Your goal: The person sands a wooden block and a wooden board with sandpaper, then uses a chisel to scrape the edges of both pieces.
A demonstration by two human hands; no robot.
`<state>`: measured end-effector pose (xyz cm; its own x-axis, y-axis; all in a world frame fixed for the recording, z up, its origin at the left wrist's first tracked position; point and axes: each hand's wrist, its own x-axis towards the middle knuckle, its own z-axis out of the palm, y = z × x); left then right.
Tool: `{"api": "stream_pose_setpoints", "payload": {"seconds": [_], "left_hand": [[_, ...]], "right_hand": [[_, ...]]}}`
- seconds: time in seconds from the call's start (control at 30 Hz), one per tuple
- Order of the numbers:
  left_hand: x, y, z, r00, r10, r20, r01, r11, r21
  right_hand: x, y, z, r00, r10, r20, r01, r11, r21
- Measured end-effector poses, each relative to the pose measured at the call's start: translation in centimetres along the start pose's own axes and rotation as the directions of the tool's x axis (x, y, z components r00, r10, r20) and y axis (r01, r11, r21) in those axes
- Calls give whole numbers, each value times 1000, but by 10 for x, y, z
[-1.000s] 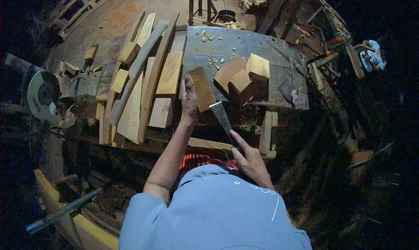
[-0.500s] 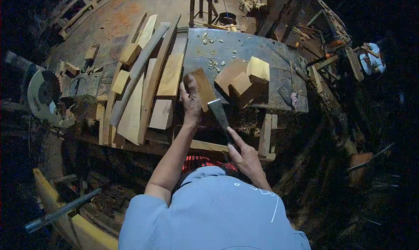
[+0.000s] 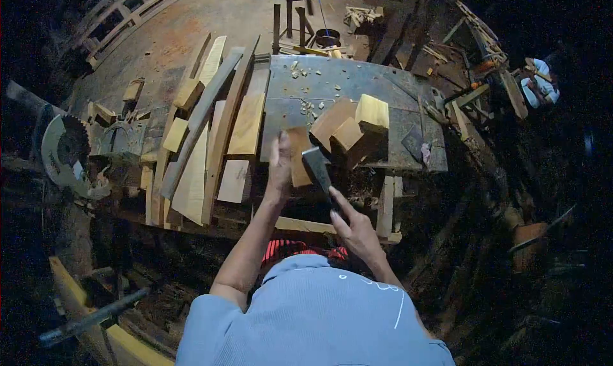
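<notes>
My left hand (image 3: 279,168) is at the left side of a brown wooden block (image 3: 299,158), its fingers stretched out along the block's edge and slightly blurred. Whether the thumb touches the block is hidden. The block's lower end reaches past the front edge of the metal-topped workbench (image 3: 357,78). Wrapped around the handle of a broad chisel (image 3: 317,168), my right hand (image 3: 359,233) keeps the blade pointing up and left, its bright edge close to the block's right side. Beside them several more blocks, one pale yellow (image 3: 373,114), are grouped on the bench.
Long boards (image 3: 204,123) and short offcuts lie across the bench's left half. A circular saw blade with its guard (image 3: 57,152) stands at the far left. Wood chips (image 3: 310,107) are scattered on the metal top. Another person (image 3: 539,83) is at the far right.
The block has turned more upright and shifted slightly down. My left hand's fingers have straightened along its side. The chisel's edge has moved a little away from the block.
</notes>
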<state>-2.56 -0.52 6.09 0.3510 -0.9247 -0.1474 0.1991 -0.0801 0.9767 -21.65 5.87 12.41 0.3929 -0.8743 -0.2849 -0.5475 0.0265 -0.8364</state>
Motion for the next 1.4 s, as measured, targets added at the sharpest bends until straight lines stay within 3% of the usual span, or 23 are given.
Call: {"api": "stream_pose_setpoints", "payload": {"seconds": [0.07,0.13,0.2,0.23,0.27,0.33,0.37,0.4,0.47,0.5,0.57,0.6,0.67,0.7,0.77,0.83,0.9,0.97,1.2,1.27,1.3,1.4], "left_hand": [[-7,8,10,991,-99,89,107,990,-92],[-10,4,10,994,-27,102,39,992,-118],[-13,12,8,952,-122,279,212,924,-319],[-4,1,0,935,-59,349,163,947,-276],[-1,-6,0,934,-58,352,163,947,-278],[-1,-17,2,859,-36,511,124,983,-138],[-15,-10,10,857,18,516,131,959,-250],[-16,-10,9,859,20,512,127,960,-251],[-18,-12,5,800,-350,487,554,744,-373],[-7,-14,3,794,-305,526,569,676,-467],[5,-10,-3,838,-273,473,509,705,-494],[11,-7,-5,877,-238,418,444,733,-514],[26,-15,-9,878,-258,404,464,671,-579],[32,-15,-10,916,-241,320,391,715,-579],[35,-8,-10,962,-181,206,263,821,-506],[37,-3,-11,965,-176,194,247,855,-457],[36,3,-8,968,-167,190,232,884,-406],[33,7,-3,955,-251,157,296,837,-461],[25,-8,6,944,-228,240,315,841,-440],[10,-6,10,925,-236,297,327,894,-307],[-6,19,17,926,-310,214,356,906,-228],[0,20,12,937,-257,236,326,888,-324]], "right_hand": [[8,-8,-8,995,92,32,-93,995,34],[12,-14,-12,995,100,8,-100,993,56],[13,-12,-18,974,202,103,-214,969,126],[13,-10,-17,973,206,101,-218,968,125],[14,-7,-14,983,178,40,-182,972,145],[20,5,-10,988,150,-24,-144,976,163],[27,12,-11,993,85,-85,-69,981,184],[31,17,-13,989,20,-145,10,980,201],[24,19,-17,987,119,-111,-83,955,284],[17,20,-19,991,111,-76,-92,971,222],[4,14,-20,999,41,-23,-39,997,71],[-3,10,-19,999,35,-17,-34,997,68],[-18,6,-11,999,4,36,-5,1000,9],[-22,10,-6,996,-84,39,84,996,-1],[-27,3,-5,994,-26,106,24,999,22],[-30,-8,-5,984,48,171,-59,997,57],[-28,-6,-3,988,31,151,-39,998,47],[-28,-3,-1,991,15,133,-20,999,41],[-13,-7,-1,998,-66,7,66,997,-32],[-6,-6,-2,998,-64,-24,62,996,-59],[-1,-2,-1,995,-89,-55,88,996,-20],[-8,-3,-1,981,-173,-92,170,985,-44]]}}
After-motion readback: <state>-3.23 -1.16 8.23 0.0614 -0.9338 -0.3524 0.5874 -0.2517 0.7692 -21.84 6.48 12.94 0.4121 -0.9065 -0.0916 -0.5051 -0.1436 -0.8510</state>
